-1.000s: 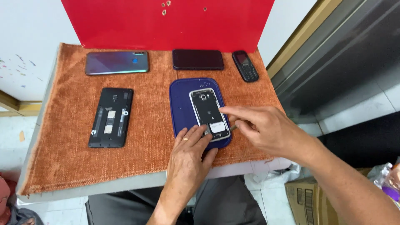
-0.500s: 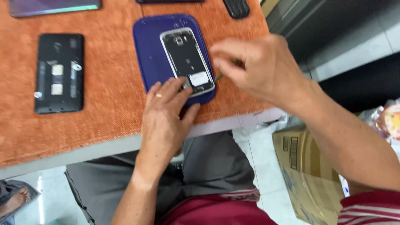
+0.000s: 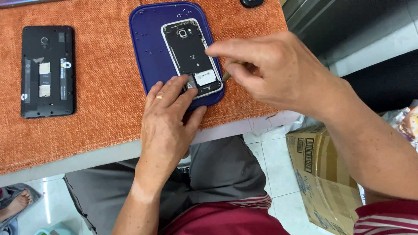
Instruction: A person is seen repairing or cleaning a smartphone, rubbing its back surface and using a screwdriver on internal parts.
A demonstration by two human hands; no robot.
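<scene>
A: Where was the opened silver-framed smartphone w/ black insides (image 3: 192, 57)?

B: Lying back-up on the dark blue rounded plastic tray (image 3: 146, 48), centre-right of it. Tray sat on the rust-orange woven cloth (image 3: 104, 104) over the table.

A: Left hand (image 3: 167, 117)?

B: Flat on the tray's near edge, fingers (image 3: 176, 87) spread narrow, tips pressing the phone's lower left corner. Not gripping, just pinning it down. Gold ring on one finger.

A: Right hand (image 3: 272, 72)?

B: Just right of the tray, hovering over the phone's right edge. Index finger stretched out over the phone; the others pinched shut on a thin yellowish tool (image 3: 227, 76), only its tip showed, close to the phone's lower right side. Couldn't tell what kind of tool.

A: Anything else nr the tray?

B: Left of it, well apart: a black slab phone w/ back cover off (image 3: 47, 72), card slots showing. Beyond the tray's far right corner, the end of a small dark handset (image 3: 251, 2). Below-right of the tray, on the floor, a brown cardboard box (image 3: 324, 174).
</scene>
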